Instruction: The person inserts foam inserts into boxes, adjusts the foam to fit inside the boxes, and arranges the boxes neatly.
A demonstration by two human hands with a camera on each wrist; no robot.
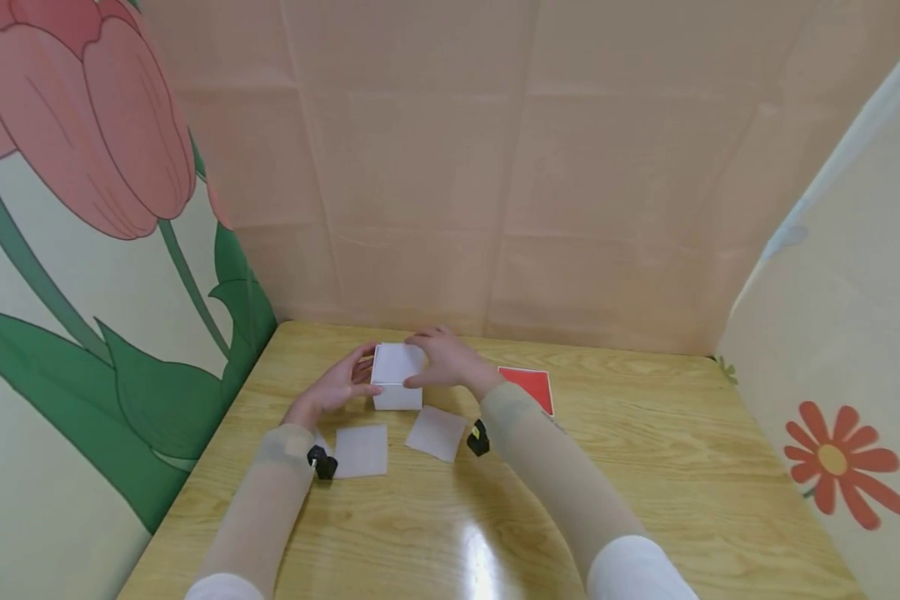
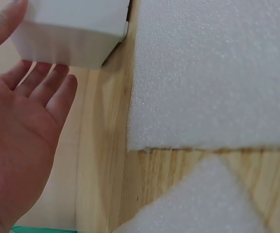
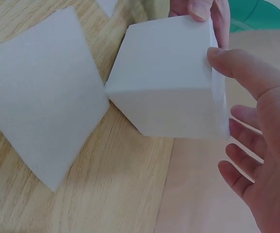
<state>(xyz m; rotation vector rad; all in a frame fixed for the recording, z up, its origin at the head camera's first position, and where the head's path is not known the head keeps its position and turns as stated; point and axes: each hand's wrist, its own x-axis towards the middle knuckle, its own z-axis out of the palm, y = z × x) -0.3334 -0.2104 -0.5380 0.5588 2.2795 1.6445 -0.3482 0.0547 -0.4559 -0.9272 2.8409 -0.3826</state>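
Note:
A white box (image 1: 397, 397) stands on the table between both hands. My left hand (image 1: 339, 385) holds its left side, the thumb at the front and the fingers along the side. In the left wrist view, the left hand's fingers (image 2: 57, 87) touch the white box (image 2: 76, 24). My right hand (image 1: 450, 362) is over the box's right side. Its thumb (image 3: 222, 58) touches the upper edge in the right wrist view, and the other fingers are spread and loosely bent beside the box. Whether those fingertips touch it, I cannot tell.
White foam sheets lie in front of the box: one square sheet (image 1: 362, 451), one turned at an angle (image 1: 437, 433), and another partly under the left wrist. A red square with a white border (image 1: 528, 388) lies behind the right forearm. A draped wall (image 1: 420, 208) borders the table's back.

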